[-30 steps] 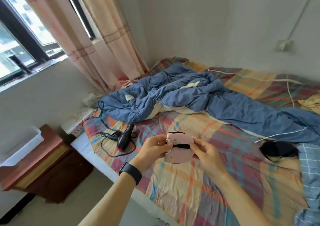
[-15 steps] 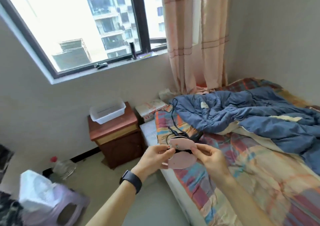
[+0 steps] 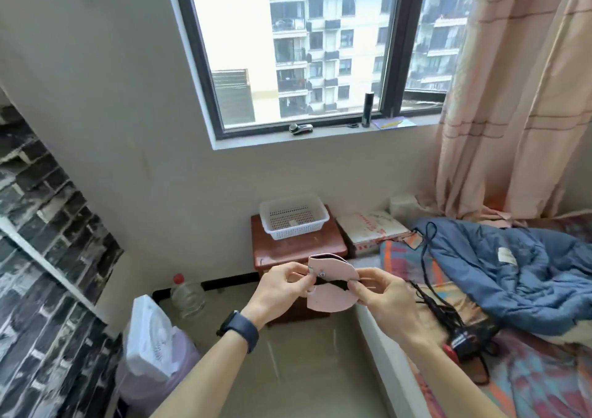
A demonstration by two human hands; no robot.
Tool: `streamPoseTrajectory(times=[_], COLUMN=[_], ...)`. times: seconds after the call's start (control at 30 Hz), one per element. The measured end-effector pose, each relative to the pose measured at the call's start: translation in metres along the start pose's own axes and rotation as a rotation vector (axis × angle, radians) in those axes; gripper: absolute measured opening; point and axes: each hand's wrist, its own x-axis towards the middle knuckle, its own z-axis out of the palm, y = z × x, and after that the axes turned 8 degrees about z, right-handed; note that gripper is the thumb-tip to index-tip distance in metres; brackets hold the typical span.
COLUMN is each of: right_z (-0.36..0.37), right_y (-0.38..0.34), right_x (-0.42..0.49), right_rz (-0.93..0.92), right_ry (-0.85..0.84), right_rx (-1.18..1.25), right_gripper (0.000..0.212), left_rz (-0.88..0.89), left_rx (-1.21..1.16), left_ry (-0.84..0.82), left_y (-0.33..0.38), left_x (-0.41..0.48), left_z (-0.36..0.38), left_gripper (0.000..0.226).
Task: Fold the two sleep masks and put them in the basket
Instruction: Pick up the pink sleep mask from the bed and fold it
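Both hands (image 3: 282,286) (image 3: 381,292) pinch folded pink mask (image 3: 333,286) between.

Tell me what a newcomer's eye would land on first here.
First, the pink sleep mask folded and held up in the middle, pinched between the left hand and right hand. Just beyond it, a white basket sits on a reddish bedside cabinet under the big window. At right, a crumpled blue quilt lies on the bed.

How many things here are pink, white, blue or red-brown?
Pink: 2, mask, curtain
White: 2, basket, fan
Blue: 2, quilt, watch
Red-brown: 1, nightstand
Total: 7
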Motion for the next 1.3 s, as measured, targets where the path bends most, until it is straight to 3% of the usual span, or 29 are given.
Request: streamPoseTrajectory(times=[0.23,0.37,0.47,0.9,1.13,1.3], right_z=[0.046,0.064,0.077,0.122,0.167,0.206], right_y=[-0.013,0.003,0.017,0.056,0.07,0.079], right_x=[0.091,0.165,0.223,0.402,0.485,0.545], right_rz=[-0.156,-0.178,-0.21,-0.063,0.04,0.219], right_ry=[0.071,0.099,0.125,-0.131,-0.172,-0.172], right_rx=[-0.285,-0.408,-0.553,-0.729,-0.718,-0.629], right_gripper=[0.027,0.014,0.014,0.015,0.011,0.008], left_rz=[-0.024,-0.02,-0.064,-0.321,-0.43,-0.475], left_rx=[0.551,0.92,1.027,0.909,0.788,0.672], left_ry=[0.122,0.088,0.072,-0.025,-0.137,-0.171], left_y=[-0.043,-0.073,-0.093,-0.183,-0.25,-0.292], left_x=[0.061,0.114,0.158,0.297,0.372,0.43], left_z=[-0.075,-0.104,-0.119,-0.142,-0.154,-0.161], left_gripper=[0.029,0.039,0.044,0.047,0.048,0.055])
